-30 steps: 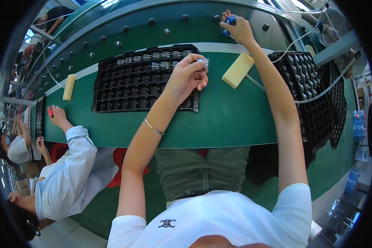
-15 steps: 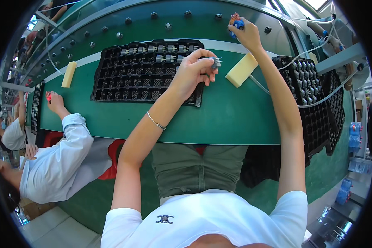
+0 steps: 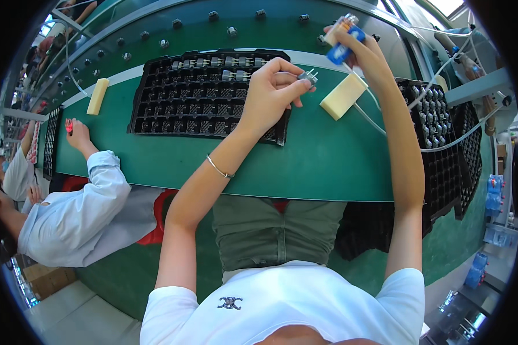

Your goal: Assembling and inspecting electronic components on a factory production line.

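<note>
My left hand (image 3: pixel 276 91) is closed, its thumb and fingers pinching a small grey component with metal pins (image 3: pixel 308 79) above the right end of a black compartment tray (image 3: pixel 181 109). Similar components (image 3: pixel 236 75) lie in the tray's far rows; many nearer pockets hold none. Raised at the far right, my right hand (image 3: pixel 367 54) grips a blue and orange object (image 3: pixel 342 46), blurred, with a clear or shiny end. Its exact kind cannot be made out. Below that hand, a pale yellow block (image 3: pixel 343 96) rests on the green table (image 3: pixel 224 167).
Beyond the table, spaced components (image 3: pixel 232 31) stand on a green strip. At right are a filled black tray (image 3: pixel 429 115), stacked trays (image 3: pixel 443 178) and a white hose (image 3: pixel 443 148). A co-worker (image 3: pixel 80 195) sits at left, near another yellow block (image 3: pixel 98 96).
My right hand has come nearer and to the right with the blue and orange object. My left hand has shifted slightly right, the component's pins now tilted upward.
</note>
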Available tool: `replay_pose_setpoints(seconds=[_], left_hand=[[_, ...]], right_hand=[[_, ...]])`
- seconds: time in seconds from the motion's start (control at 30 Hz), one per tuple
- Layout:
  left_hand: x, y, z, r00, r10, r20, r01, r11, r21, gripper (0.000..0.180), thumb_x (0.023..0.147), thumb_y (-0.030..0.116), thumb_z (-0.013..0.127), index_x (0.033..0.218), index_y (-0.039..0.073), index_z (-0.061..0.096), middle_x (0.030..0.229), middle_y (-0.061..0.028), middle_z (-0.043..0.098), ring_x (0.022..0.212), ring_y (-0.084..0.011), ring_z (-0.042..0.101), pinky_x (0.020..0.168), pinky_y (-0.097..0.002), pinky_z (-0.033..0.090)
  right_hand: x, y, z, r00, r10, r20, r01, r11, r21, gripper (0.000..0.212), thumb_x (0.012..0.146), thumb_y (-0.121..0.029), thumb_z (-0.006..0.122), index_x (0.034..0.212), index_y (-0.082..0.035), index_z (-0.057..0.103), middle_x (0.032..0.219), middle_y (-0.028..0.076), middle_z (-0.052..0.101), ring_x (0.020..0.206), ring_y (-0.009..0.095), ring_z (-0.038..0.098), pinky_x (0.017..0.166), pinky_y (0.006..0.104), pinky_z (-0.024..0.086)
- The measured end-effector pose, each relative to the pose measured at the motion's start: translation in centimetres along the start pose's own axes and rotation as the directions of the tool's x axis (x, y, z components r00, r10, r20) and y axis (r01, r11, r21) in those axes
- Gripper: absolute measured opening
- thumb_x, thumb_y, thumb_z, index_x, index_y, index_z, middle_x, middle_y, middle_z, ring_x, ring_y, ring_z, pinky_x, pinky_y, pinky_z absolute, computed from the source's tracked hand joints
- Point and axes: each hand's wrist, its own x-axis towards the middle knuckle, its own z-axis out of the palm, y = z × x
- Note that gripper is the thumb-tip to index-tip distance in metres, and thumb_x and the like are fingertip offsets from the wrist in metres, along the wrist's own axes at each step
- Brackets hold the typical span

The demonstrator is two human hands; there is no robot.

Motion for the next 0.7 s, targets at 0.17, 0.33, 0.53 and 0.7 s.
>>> replay_pose_setpoints(seconds=[0.17,0.33,0.53,0.7], left_hand=[[-0.5,0.2,0.9,0.999,-0.012,0.03,0.011,1.0,0.022,0.022,0.082,0.009,0.071,0.095,-0.001,0.057,0.083,-0.0109,0.072,0.063,-0.0099,0.065,0.05,-0.0193,0.045],[-0.7,0.2,1.5,0.997,0.01,0.073,-0.013,0.999,0.039,0.025,0.078,0.007,0.075,0.094,-0.001,0.057,0.077,-0.0084,0.07,0.064,-0.0107,0.066,0.051,-0.0202,0.046],[-0.5,0.1,0.3,0.988,-0.043,0.145,0.017,0.984,0.177,0.025,0.077,0.011,0.077,0.09,0.002,0.057,0.073,-0.0015,0.066,0.061,-0.0056,0.059,0.052,-0.0186,0.043],[0.9,2.6,-3.8,0.994,-0.005,0.112,-0.079,0.677,0.731,0.037,0.072,0.033,0.08,0.067,0.001,0.062,0.064,-0.0074,0.062,0.058,-0.0156,0.059,0.056,-0.0286,0.046]], right_hand=[[-6.4,-0.3,2.4,0.998,0.031,0.051,-0.045,0.952,0.303,0.038,0.091,-0.032,0.063,0.117,-0.004,0.059,0.092,0.0,0.064,0.072,0.003,0.057,0.058,0.018,0.044],[-7.6,1.5,2.5,0.985,0.086,0.15,-0.146,0.879,0.454,0.04,0.092,-0.03,0.063,0.117,0.0,0.056,0.093,0.004,0.064,0.074,0.002,0.06,0.055,0.0143,0.046],[-7.6,2.4,1.7,0.92,-0.006,0.391,-0.249,0.761,0.599,0.039,0.093,-0.027,0.062,0.122,-0.002,0.053,0.103,0.004,0.063,0.078,0.005,0.061,0.061,0.0174,0.051],[-8.3,2.7,-1.2,0.974,0.008,0.225,-0.131,0.833,0.538,0.037,0.092,-0.025,0.064,0.12,-0.002,0.055,0.103,0.003,0.062,0.081,0.007,0.06,0.064,0.0201,0.049]])
